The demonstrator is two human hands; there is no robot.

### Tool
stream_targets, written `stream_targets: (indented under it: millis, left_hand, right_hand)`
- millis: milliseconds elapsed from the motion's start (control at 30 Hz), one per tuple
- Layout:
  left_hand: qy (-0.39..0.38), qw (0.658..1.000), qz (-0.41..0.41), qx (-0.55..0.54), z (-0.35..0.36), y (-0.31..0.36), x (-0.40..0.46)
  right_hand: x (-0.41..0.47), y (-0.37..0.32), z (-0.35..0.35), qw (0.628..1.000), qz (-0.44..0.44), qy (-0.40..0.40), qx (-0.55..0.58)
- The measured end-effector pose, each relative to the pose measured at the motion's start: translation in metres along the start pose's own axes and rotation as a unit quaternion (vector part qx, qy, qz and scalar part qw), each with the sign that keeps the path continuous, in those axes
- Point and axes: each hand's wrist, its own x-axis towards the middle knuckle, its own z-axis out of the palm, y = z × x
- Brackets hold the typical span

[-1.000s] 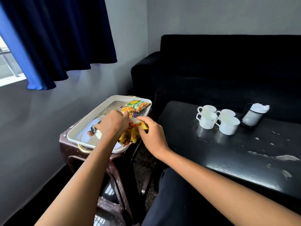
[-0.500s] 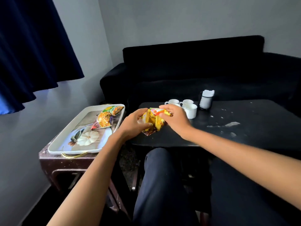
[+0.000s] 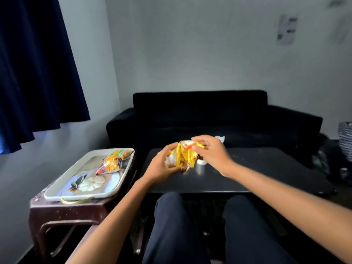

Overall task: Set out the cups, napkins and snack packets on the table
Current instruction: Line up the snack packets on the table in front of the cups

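Observation:
Both hands hold a bunch of yellow snack packets [image 3: 183, 156] above the near left part of the black table [image 3: 257, 168]. My left hand [image 3: 162, 166] grips them from below and my right hand [image 3: 211, 151] pinches their top. Behind the packets a white cup [image 3: 201, 162] shows partly; the other cups are hidden. A bit of white napkin [image 3: 220, 138] peeks out behind my right hand. Two more snack packets [image 3: 112, 162] lie on the white tray [image 3: 62, 182] at the left.
The tray rests on a brown plastic stool [image 3: 62, 212] beside the table. A black sofa [image 3: 209, 115] stands behind the table, a dark blue curtain [image 3: 34, 73] hangs at the left, and my knees [image 3: 200, 225] are under the table's near edge.
Both hands lifted the yellow packets off the tray and carried them right, over the table. My view swung right and upward, away from the tray.

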Motion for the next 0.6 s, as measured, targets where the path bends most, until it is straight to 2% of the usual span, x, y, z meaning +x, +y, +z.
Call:
stream_targets:
  millis: [167,300,600]
  left_hand:
    - [-0.027,1.0,0.013,-0.003,0.007,0.019,0.0]
    - [-0.036,0.999,0.033,-0.021,0.007,0.037,-0.001]
    - [-0.066,0.995,0.07,-0.031,0.008,0.065,-0.001]
  right_hand:
    - [-0.017,-0.004,-0.035,0.999,0.027,-0.03,0.025]
    - [-0.033,-0.011,-0.054,0.998,0.01,-0.045,0.032]
    - [-0.058,-0.024,-0.072,0.997,-0.011,0.03,0.076]
